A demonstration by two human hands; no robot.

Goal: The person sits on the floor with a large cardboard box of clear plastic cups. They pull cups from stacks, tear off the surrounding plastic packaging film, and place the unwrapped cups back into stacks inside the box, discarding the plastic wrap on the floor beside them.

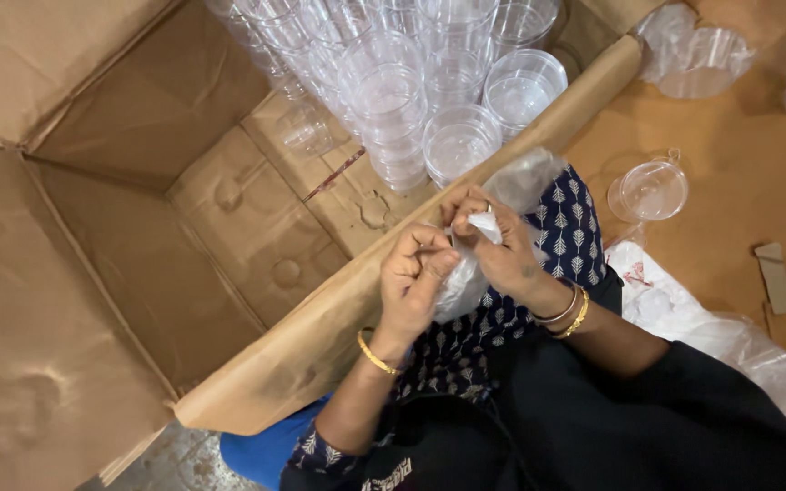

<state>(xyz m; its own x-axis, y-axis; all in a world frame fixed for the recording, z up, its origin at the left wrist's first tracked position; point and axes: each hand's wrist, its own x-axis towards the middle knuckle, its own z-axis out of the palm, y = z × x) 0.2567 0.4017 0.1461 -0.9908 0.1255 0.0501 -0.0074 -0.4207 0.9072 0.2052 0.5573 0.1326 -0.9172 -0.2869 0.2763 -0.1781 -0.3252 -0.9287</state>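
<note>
While you sit close against the big cardboard box (138, 273), both of your hands meet just over its near flap (338, 309), and this is why the work stays steady: the flap runs under your wrists like a low rail. Your left hand (414, 277) is closed in a pinch on the thin clear plastic bag (462, 282), thumb and first fingers pressing one part of the film, while your right hand (495, 241) is clenched around the upper, twisted part of the same bag, where the film bunches white between the fingertips. The bag hangs between the two hands and falls down to your lap, against the dark blue patterned cloth (570, 227), so it is held tight at the top and loose below; what is inside it I cannot tell, because the film is crumpled. In the box, the stacks of clear plastic cups (429, 82) stand nested and lean together at the far corner, near to your hands and easy to reach, and the rest of the box floor is bare cardboard. To your right, on the brown floor (730, 182), one single clear cup (652, 189) lies apart, and more crumpled plastic film (711, 327) rests beside your knee, within reach of the right hand
</note>
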